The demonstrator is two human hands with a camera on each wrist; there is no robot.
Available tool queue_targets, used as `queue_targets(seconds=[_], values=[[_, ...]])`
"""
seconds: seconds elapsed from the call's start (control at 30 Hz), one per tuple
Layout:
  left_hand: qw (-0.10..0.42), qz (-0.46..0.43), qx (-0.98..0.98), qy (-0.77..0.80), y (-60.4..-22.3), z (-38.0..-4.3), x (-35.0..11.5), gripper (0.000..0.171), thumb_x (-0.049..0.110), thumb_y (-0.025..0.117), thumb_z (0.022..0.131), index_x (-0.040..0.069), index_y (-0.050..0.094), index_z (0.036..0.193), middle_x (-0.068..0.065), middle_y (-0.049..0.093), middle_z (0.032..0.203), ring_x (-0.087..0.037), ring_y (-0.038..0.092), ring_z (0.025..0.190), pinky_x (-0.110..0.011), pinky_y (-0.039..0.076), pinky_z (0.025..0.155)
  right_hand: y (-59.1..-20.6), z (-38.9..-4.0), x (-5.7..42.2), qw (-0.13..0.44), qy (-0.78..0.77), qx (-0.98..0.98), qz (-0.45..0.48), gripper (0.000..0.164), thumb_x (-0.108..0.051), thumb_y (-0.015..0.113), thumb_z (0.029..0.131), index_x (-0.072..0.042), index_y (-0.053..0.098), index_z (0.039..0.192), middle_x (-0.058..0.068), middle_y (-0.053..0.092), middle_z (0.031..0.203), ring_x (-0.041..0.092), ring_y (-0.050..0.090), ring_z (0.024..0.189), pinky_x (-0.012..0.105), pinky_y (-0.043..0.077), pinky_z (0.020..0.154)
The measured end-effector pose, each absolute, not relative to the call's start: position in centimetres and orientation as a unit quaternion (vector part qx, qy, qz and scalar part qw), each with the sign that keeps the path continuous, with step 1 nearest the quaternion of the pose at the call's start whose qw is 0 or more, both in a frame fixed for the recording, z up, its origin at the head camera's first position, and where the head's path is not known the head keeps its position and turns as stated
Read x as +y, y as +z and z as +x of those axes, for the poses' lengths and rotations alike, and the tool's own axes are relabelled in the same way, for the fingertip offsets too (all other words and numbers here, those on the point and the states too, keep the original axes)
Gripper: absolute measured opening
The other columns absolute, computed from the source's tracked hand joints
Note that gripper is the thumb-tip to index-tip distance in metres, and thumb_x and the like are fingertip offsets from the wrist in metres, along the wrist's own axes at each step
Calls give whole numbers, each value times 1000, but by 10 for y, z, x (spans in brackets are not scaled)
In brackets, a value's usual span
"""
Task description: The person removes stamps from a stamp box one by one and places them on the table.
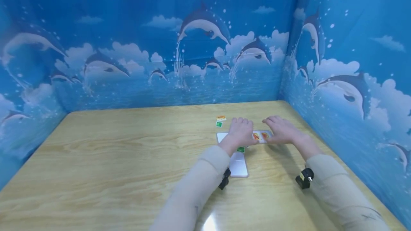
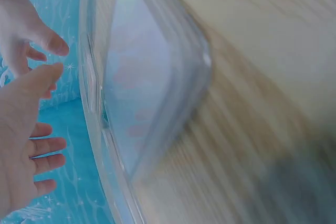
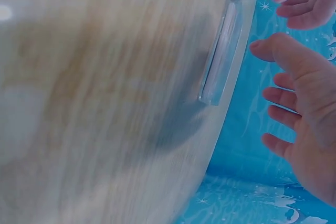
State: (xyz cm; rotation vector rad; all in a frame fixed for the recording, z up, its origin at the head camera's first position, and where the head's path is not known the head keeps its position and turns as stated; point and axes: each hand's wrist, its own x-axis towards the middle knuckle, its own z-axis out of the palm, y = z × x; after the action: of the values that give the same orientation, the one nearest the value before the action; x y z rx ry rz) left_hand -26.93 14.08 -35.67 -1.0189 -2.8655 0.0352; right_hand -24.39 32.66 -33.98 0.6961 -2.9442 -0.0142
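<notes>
My left hand (image 1: 241,133) hovers over the table's right half, and my right hand (image 1: 282,129) faces it a short way to the right. Both hands have loosely bent fingers with nothing between them, as the left wrist view shows of my left hand (image 2: 21,135) and the right wrist view of my right hand (image 3: 310,103). Under them lies a flat clear plastic case (image 1: 262,136) with orange pictures, its edge showing as a clear case (image 3: 220,56) in the right wrist view. A whitish clear-edged case (image 1: 238,167) lies nearer, partly behind my left wrist.
Beyond my left hand lie a small green card (image 1: 219,124) and an orange-yellow card (image 1: 221,118). Another green piece (image 1: 240,149) shows below that hand. The wooden table (image 1: 128,159) meets a blue dolphin-print curtain (image 1: 144,45) at the back and right.
</notes>
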Motion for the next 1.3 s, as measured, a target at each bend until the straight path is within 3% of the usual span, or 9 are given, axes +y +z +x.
queue_targets(seconds=[0.23,0.5,0.73,0.97,1.3], values=[[47,-313,-949,5,-356,-269,155,64,66,55,79,17,52,120,3,55,111,-14,46,104,-33,32,94,-343,-250,328,50,-1,-974,223,64,-27,69,72,8,50,121,25,52,119,44,46,111,57,39,87],[37,-307,-951,-22,-358,-267,164,70,65,57,78,15,51,126,0,56,117,-16,48,108,-35,31,99,-344,-253,329,18,14,-977,210,68,-33,71,73,7,49,124,27,50,121,45,44,112,59,35,91],[24,-313,-948,-48,-368,-267,166,64,61,58,80,14,52,124,0,56,118,-17,47,106,-34,32,95,-348,-253,329,-18,5,-981,193,74,-34,72,70,5,47,128,26,47,126,45,41,117,61,31,94],[3,-305,-951,-49,-376,-266,164,53,53,59,82,13,54,117,1,58,109,-16,49,101,-34,31,95,-355,-256,323,-42,-31,-980,194,73,-30,69,66,4,48,127,23,48,125,42,41,116,60,35,90],[-7,-314,-949,-22,-382,-270,172,55,53,52,87,14,52,126,1,57,120,-18,47,112,-36,28,102,-357,-260,320,-55,-31,-975,215,69,-27,70,67,3,50,125,22,50,121,41,43,113,60,37,88]])
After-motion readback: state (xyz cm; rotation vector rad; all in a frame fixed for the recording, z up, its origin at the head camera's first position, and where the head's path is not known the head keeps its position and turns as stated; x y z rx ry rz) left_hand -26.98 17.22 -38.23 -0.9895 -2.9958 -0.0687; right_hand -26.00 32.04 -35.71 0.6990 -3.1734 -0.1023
